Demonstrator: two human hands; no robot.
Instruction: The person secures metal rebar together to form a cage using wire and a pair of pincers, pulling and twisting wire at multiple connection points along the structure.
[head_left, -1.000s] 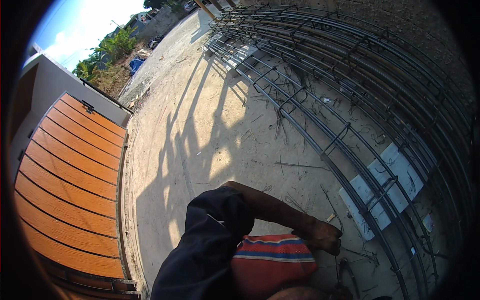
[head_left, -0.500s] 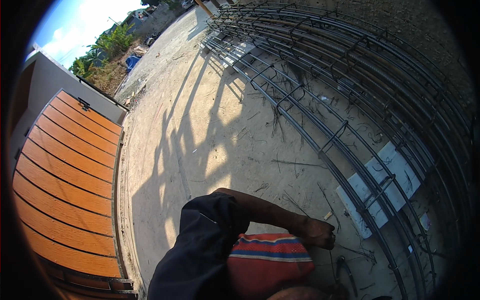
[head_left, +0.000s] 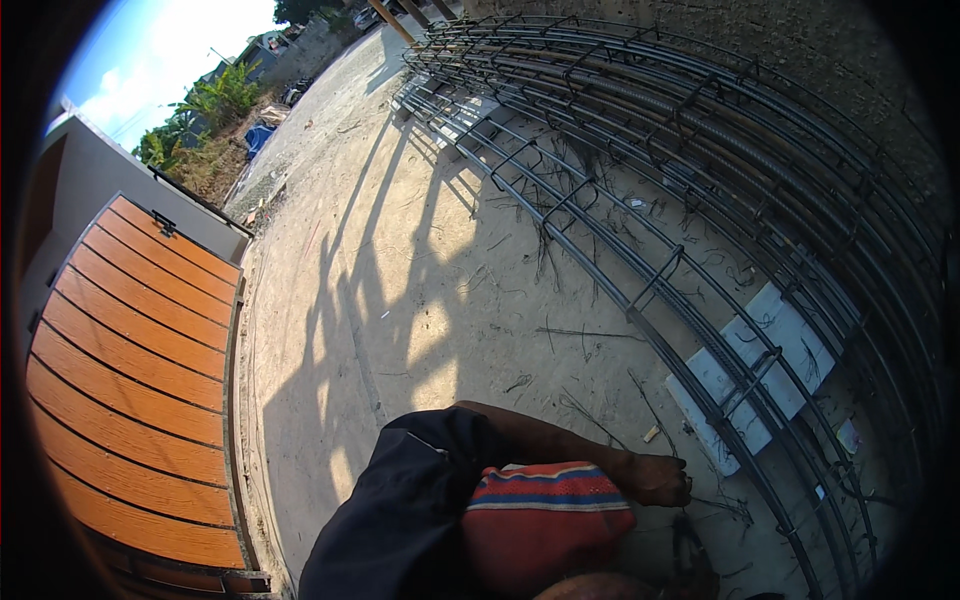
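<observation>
My left arm, in a dark navy sleeve (head_left: 410, 480), bends at the elbow and reaches across a red fabric piece with a striped band (head_left: 550, 520). The left hand (head_left: 658, 480) is closed, fingers curled, just above the ground beside loose wire pieces (head_left: 722, 508). Whatever it grips is hidden. Below it, in deep shadow at the lower edge, my right hand (head_left: 700, 582) shows dimly around the handles of dark pincers (head_left: 688, 540). The pincers are blurred, their upper end close under the left hand.
Long rebar cages (head_left: 660, 265) with stirrups run along the right, partly resting on white blocks (head_left: 760, 350). Cut wires (head_left: 590, 333) litter the concrete ground (head_left: 470, 360). An orange slatted gate (head_left: 140, 390) stands at left; plants (head_left: 220, 95) grow beyond.
My left hand has moved slightly right and down, and the elbow has shifted right. The pincers have moved a little and look more blurred. The whole view has shifted slightly.
</observation>
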